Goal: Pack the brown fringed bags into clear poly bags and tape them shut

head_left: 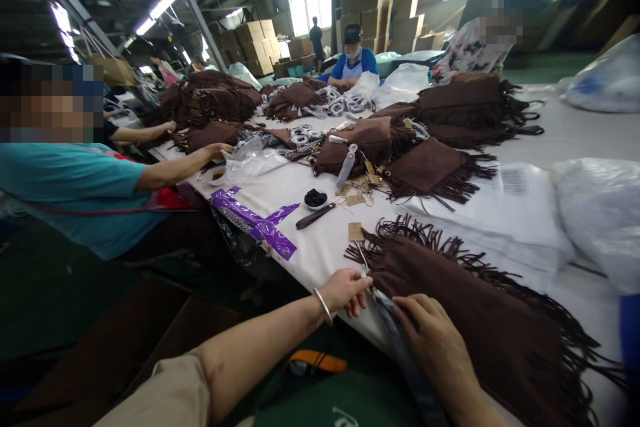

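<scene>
A large brown fringed bag (465, 300) lies flat at the near right of the white table. A small tan tag (355, 232) hangs by a string at its upper left corner. My left hand (346, 291), with a silver bangle at the wrist, pinches the end of that string beside the bag's corner. Just right of it, my right hand (425, 327) has its fingers closed on a long grey strap (400, 340) that hangs over the table edge. The fastening between the two hands is too small to make out.
Purple tape (267, 230) marks the table's left edge. A dark wrist strap (315, 216) and a small bowl (316, 205) lie beyond my hands. Stacked brown bags (460, 110) stand farther back. A person in teal (90, 180) reaches in from the left; clear plastic bags (600, 213) lie right.
</scene>
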The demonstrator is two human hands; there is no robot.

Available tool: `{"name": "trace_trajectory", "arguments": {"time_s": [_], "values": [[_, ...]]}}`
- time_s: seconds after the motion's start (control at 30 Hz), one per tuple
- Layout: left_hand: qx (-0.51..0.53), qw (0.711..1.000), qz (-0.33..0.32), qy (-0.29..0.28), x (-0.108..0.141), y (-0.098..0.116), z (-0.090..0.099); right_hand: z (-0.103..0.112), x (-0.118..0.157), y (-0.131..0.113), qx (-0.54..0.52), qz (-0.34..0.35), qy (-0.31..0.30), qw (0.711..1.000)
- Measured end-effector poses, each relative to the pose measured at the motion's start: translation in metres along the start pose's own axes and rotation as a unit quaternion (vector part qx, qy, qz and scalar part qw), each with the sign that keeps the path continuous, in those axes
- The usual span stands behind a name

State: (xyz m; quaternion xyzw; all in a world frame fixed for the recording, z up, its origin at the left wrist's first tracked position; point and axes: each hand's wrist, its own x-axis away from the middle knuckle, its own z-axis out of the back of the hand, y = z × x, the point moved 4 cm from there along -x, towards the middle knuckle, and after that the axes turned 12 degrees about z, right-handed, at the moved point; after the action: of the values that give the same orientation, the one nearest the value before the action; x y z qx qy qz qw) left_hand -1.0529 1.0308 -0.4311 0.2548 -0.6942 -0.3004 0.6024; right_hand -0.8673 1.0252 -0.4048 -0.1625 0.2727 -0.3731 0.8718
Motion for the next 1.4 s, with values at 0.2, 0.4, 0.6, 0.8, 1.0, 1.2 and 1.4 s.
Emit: {"name": "trace_trajectory", "arguments": {"time_s": [0.2,0.4,0.6,0.8,1.0,1.2,1.4], "values": [[-0.002,1.000,0.004,0.012,-0.003,0.005,-0.002,-0.010,-0.013,-0.005,0.005,0.000,-0.031,1.000],[0.000,1.000,0.003,0.009,0.001,0.006,-0.003,-0.016,-0.008,-0.010,0.043,-0.007,-0.042,0.998],[-0.001,0.999,-0.012,0.039,0.000,0.001,-0.005,-0.020,0.017,-0.025,0.254,0.143,-0.047,0.955],[-0.150,0.986,-0.026,0.066,-0.001,0.008,0.016,-0.009,0.020,-0.009,0.302,0.177,-0.021,0.936],[-0.341,0.883,-0.183,0.264,-0.030,0.089,0.073,-0.010,0.023,-0.005,0.284,0.171,-0.028,0.943],[-0.406,0.849,-0.222,0.256,-0.067,0.123,0.072,-0.014,0.022,0.000,0.279,0.165,-0.022,0.946],[-0.342,0.871,-0.191,0.295,-0.047,0.104,0.100,-0.016,0.024,0.002,0.263,0.153,-0.024,0.952]]}}
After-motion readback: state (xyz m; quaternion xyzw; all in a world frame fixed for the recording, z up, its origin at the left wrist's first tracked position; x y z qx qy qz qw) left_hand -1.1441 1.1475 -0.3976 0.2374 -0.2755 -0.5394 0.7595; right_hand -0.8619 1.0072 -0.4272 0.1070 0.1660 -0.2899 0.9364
